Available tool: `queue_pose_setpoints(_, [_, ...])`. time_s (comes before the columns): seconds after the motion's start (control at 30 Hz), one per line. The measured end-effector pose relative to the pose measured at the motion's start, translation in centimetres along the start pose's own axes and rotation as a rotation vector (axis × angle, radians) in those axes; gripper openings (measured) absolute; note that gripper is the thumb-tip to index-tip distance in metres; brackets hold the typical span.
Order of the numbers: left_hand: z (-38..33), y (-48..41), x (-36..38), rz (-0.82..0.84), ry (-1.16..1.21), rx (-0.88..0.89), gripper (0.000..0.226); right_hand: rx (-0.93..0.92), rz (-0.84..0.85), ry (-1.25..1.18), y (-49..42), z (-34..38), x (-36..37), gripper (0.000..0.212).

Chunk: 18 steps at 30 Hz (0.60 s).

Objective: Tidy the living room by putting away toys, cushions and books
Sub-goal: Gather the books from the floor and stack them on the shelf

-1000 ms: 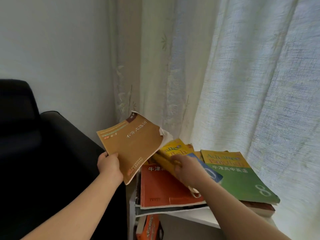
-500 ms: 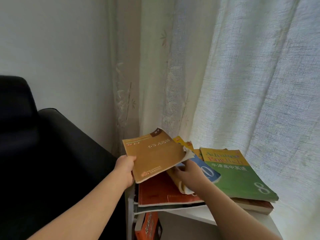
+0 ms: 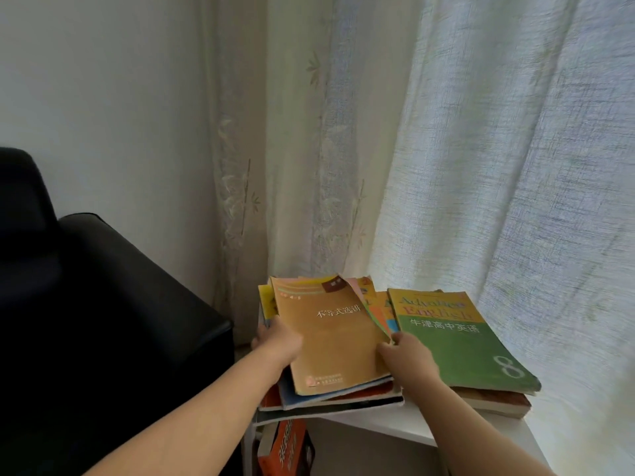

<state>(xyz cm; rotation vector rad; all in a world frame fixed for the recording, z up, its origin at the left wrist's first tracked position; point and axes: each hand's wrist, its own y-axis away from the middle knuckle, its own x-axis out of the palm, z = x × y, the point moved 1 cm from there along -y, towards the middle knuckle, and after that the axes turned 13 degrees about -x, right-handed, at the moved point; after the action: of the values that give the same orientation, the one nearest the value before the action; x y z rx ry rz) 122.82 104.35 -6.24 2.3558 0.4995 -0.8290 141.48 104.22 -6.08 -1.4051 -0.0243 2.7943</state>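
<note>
A brown textbook (image 3: 330, 338) with a Chinese title lies flat on top of the left pile (image 3: 330, 400) of books, on a white tabletop (image 3: 415, 429) in the corner by the window. The left hand (image 3: 278, 343) grips this book at its left edge, its fingers (image 3: 271, 326) curled round the edge beside a yellow cover (image 3: 265, 300) that juts out from under it. The right hand (image 3: 407, 355) is at the book's right edge, its fingers (image 3: 395, 338) bent in against the page edges; whether they pinch the book or only press on it cannot be told. Below the brown textbook, blue, red and dark covers stick out unevenly at the near side. Just to the right, a green English textbook (image 3: 460, 341) with a large 8 tops a second, lower pile, and the two piles touch. Under the tabletop, an orange book (image 3: 287, 444) stands on a lower level. A black sofa (image 3: 103, 321) stands to the left, close against the table. Pale curtains (image 3: 481, 166) hang behind the books
</note>
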Motion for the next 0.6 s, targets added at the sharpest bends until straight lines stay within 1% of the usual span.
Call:
queue_pose_setpoints(0.07, [0.1, -0.4, 0.5, 0.085, 0.076, 0.005, 0.057, 0.004, -0.002, 0.038, -0.1, -0.2, -0.1, 0.032])
queue_pose_setpoints(0.13, [0.4, -0.9, 0.1, 0.125, 0.203, 0.009, 0.055, 0.024, 0.003, 0.038, -0.1, -0.2, 0.0, 0.036])
queue_pose_setpoints(0.2, [0.8, -0.8, -0.5, 0.163, 0.338, -0.006, 0.048, 0.024, 0.033, 0.094, -0.1, 0.1, 0.5, 0.050])
queue_pose_setpoints(0.27, [1.0, -0.6, -0.9, 0.169, 0.377, -0.039, 0.042, 0.019, 0.040, 0.084, 0.0, 0.1, 1.4, 0.064])
queue_pose_setpoints(0.33, [1.0, -0.5, -1.0, 0.200, 0.408, -0.047, 0.034, 0.006, 0.028, 0.037, -0.2, 0.3, 2.0, 0.071])
queue_pose_setpoints(0.47, [0.0, 0.6, -2.5, 0.319, 0.594, -0.039, 0.025, 0.016, 0.050, -0.041, -0.6, 0.0, 1.7, 0.061])
queue_pose_setpoints(0.53, [0.6, 0.6, -3.2, 0.319, 0.718, -0.044, 0.027, 0.022, 0.059, -0.070, -0.6, -0.1, 1.6, 0.058])
queue_pose_setpoints(0.57, [0.9, 0.6, -3.4, 0.319, 0.782, -0.052, 0.029, 0.017, 0.055, -0.066, -0.7, -0.2, 1.6, 0.058])
queue_pose_setpoints(0.6, [1.4, 0.4, -3.2, 0.349, 0.814, -0.079, 0.043, 0.014, 0.052, -0.057, -0.8, -0.3, 1.7, 0.059])
